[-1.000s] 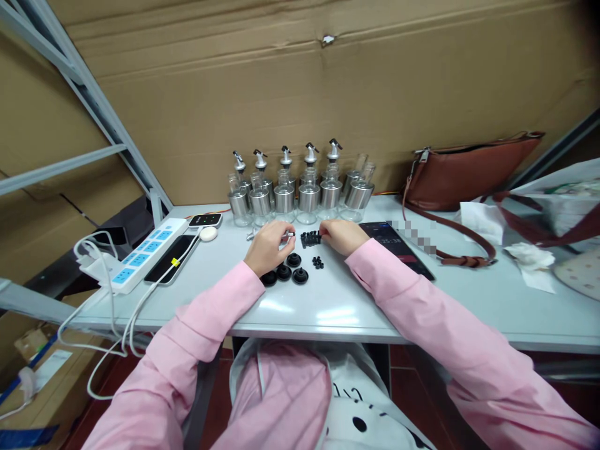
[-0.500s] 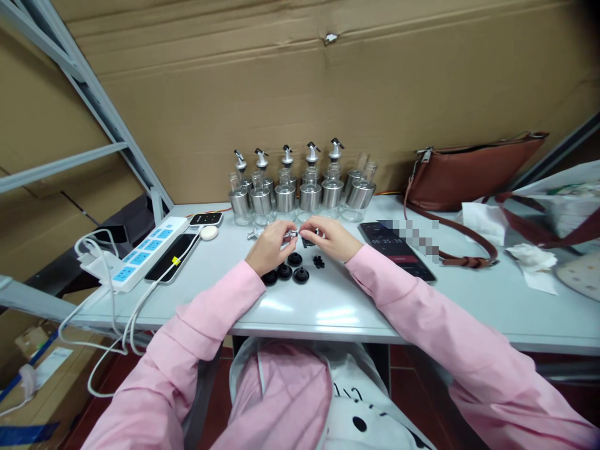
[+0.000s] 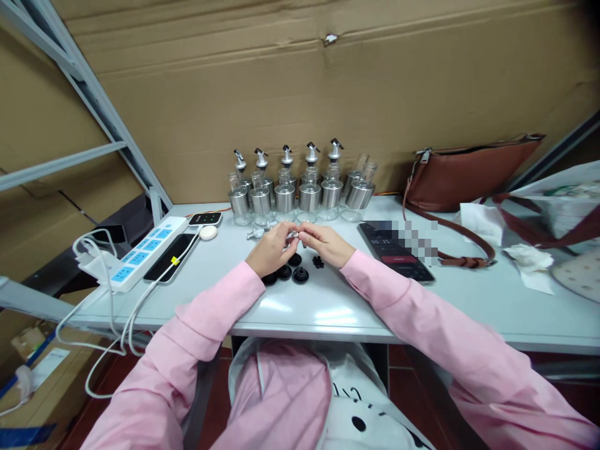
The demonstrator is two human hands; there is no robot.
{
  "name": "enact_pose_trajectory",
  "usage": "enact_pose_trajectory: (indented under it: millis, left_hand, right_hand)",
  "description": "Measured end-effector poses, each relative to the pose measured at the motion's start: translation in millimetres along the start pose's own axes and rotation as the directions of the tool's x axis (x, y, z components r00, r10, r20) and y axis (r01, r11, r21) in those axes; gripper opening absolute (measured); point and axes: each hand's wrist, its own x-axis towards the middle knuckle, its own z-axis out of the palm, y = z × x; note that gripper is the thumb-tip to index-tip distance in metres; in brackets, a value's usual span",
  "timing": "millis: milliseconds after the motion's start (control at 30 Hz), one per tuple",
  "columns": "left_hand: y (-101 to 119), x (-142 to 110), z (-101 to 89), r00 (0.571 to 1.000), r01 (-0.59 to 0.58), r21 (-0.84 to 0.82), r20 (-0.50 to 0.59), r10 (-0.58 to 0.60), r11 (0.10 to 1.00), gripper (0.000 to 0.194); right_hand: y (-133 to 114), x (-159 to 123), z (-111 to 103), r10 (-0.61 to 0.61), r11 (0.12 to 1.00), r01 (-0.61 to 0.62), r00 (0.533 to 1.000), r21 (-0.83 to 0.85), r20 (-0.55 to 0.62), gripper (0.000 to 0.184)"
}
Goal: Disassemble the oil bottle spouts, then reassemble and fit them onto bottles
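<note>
Your left hand pinches a small silver piece over the middle of the bench. Your right hand meets it there, fingertips closed at the piece's end; I can't tell if they grip something too. Round black caps lie by your left hand, toward the front edge, and tiny black bits sit just beside them. More silver parts lie behind your left hand. Glass bottles stand along the back edge.
</note>
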Motion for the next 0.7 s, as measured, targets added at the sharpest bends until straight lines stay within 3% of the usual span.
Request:
enact_pose_trajectory:
  millis: [233,567,700]
  left_hand:
    - [-0.8,-0.2,-1.9,1.0,-0.003,-0.033,0.008,0.003,0.999,0.018]
    - [2.8,1.2,-3.3,0.993,-0.107,0.08,-0.039,0.11,0.991,0.019]
    - [3.7,3.6,-5.8,0.991,-0.132,0.137,-0.02,0.136,0.982,0.012]
  right_hand:
    - [-2.5,1.5,-1.1,0.051,0.991,-0.054,0.998,0.124,0.03,0.034]
    - [-0.6,0.3,1.8,0.121,0.956,-0.118,0.993,0.268,0.007,0.038]
    - [1.3,0.9,5.4,0.193,0.899,-0.191,0.981,0.393,0.035,0.041]
